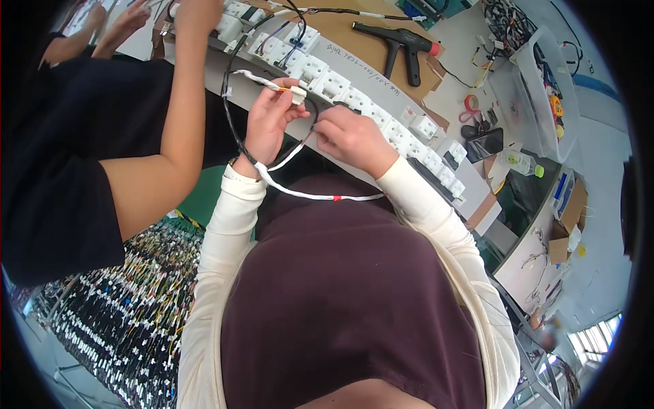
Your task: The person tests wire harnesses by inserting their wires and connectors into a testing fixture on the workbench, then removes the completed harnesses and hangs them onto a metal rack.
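At left, a co-worker's bare arm (184, 116) is reaching toward the white sockets (332, 83). The left hand (269, 119) is clamping a glossy white plastic connector (298, 95) between thumb and fingers, above the near edge of the fixture board (364, 71). The blocky connector is pointing right, its wired end facing left; its long axis is too small to tell. A white-wrapped cable (289, 193) with a red band is curving below both hands, beside a smooth black cable (229, 112). The right hand (351, 136) is holding its fingertips together on a thin wire. Handwriting on the grey board is showing "7826-002", the rest unclear. Beyond it, a black pistol-shaped tool (402, 48) with a red tip is lying on brown cardboard (334, 28).
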Action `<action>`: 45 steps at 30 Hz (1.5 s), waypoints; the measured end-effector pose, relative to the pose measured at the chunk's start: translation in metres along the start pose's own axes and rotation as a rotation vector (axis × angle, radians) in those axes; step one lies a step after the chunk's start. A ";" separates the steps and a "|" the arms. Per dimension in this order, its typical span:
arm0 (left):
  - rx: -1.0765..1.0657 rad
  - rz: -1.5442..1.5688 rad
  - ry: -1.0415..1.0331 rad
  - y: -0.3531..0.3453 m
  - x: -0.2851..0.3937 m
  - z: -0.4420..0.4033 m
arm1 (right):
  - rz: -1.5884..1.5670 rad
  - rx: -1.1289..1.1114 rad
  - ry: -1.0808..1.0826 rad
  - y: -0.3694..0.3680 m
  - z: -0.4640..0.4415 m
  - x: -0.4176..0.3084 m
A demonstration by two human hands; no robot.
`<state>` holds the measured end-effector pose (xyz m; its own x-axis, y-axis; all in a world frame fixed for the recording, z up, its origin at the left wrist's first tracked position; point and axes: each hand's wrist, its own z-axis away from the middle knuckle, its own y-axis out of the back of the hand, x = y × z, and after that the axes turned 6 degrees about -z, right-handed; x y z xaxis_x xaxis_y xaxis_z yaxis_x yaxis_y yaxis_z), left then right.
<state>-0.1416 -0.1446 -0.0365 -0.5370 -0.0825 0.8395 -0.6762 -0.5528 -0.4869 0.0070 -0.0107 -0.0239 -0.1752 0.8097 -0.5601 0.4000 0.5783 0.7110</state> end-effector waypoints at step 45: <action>0.495 -0.396 -0.494 -0.025 -0.053 -0.042 | 0.014 0.316 -0.205 -0.007 -0.012 -0.002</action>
<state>-0.1174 -0.0914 -0.0791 0.0598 -0.0964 0.9935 -0.4053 -0.9119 -0.0641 -0.0063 -0.0151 -0.0234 0.0030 0.7618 -0.6478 0.6648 0.4824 0.5704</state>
